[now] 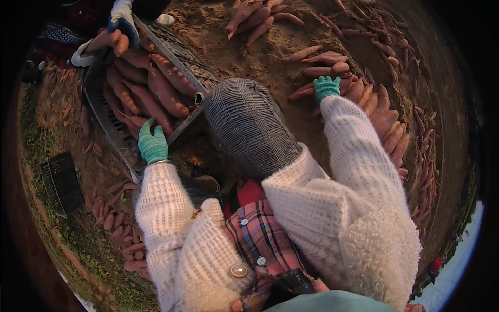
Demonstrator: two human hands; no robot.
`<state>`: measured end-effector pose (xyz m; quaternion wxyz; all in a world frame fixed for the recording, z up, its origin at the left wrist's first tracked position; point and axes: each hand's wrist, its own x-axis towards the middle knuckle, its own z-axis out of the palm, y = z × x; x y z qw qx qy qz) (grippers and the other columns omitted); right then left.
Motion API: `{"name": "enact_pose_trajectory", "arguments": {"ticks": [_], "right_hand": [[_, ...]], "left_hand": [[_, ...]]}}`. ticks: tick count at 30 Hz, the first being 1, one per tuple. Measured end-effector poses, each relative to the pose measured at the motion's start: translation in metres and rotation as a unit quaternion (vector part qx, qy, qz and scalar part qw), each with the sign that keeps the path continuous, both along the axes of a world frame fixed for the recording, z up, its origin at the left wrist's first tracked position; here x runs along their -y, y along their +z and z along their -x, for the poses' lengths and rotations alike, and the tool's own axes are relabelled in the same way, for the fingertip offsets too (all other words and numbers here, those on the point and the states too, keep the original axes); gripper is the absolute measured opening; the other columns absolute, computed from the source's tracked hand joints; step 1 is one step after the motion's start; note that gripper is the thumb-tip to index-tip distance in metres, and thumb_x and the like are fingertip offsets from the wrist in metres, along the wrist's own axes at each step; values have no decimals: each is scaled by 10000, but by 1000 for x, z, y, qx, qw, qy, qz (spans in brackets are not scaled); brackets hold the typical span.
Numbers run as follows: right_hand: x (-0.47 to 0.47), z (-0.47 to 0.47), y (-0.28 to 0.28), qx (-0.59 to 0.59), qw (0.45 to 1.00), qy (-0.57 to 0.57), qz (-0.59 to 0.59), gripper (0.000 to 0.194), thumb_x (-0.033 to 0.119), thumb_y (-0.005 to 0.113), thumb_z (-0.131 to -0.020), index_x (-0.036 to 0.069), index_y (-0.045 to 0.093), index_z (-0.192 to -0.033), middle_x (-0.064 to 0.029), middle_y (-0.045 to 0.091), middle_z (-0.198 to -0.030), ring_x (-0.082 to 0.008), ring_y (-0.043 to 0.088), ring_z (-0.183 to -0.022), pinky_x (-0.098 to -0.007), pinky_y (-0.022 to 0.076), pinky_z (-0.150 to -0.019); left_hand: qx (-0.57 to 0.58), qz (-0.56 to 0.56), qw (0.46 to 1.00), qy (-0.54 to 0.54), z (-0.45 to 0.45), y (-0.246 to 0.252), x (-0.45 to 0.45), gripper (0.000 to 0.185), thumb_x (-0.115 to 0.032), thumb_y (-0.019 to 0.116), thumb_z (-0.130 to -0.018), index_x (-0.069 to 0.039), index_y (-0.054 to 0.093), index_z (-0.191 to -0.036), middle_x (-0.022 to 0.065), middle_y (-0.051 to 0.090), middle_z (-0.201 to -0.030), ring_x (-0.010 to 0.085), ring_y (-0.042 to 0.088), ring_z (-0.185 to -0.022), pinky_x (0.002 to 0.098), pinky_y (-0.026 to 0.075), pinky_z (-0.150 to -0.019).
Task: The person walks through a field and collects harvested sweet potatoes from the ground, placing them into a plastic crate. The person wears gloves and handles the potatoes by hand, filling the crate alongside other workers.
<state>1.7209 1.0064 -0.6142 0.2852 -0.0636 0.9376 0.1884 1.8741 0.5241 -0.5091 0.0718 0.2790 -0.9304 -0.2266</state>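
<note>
My left hand (pixel 153 142), in a green knit glove, reaches into the near corner of a black plastic crate (pixel 117 154). Its fingers lie against the sweet potatoes (pixel 150 91) heaped in there; whether they grip one is hidden. To the right, my right hand (pixel 326 89), in a matching glove, is curled over a sweet potato (pixel 304 92) at the end of a row on the soil. Its fingertips are out of sight. More large sweet potatoes (pixel 384 113) run along beside my right forearm.
At the crate's far end, another person's gloved hands (pixel 124 23) hold sweet potatoes above it. My knee (pixel 249 124) stands between crate and row. A second black crate (pixel 62 184) sits on the left near grass. Loose sweet potatoes (pixel 259 19) lie ahead on the soil.
</note>
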Motion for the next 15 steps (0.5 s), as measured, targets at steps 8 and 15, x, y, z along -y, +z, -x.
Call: {"name": "enact_pose_trajectory", "arguments": {"ticks": [8, 15], "right_hand": [[-39, 13, 22, -28, 992, -54, 110, 461, 382, 617, -776, 202, 510, -1187, -134, 544, -1217, -350, 508, -1130, -476, 407, -913], [51, 61, 177, -144, 479, -216, 839, 466, 216, 526, -932, 10, 384, -1326, -112, 536, -1192, -205, 534, -1061, -346, 457, -911]], "left_hand": [[-133, -77, 988, 33, 7, -9, -1, 254, -88, 649, -769, -69, 654, -1023, 138, 658, -963, 248, 638, -871, 330, 494, -788], [-388, -423, 787, 227, -14, 32, 61, 276, 49, 572, -808, 33, 594, -1083, 97, 632, -1006, 140, 605, -779, 228, 515, -646]]}}
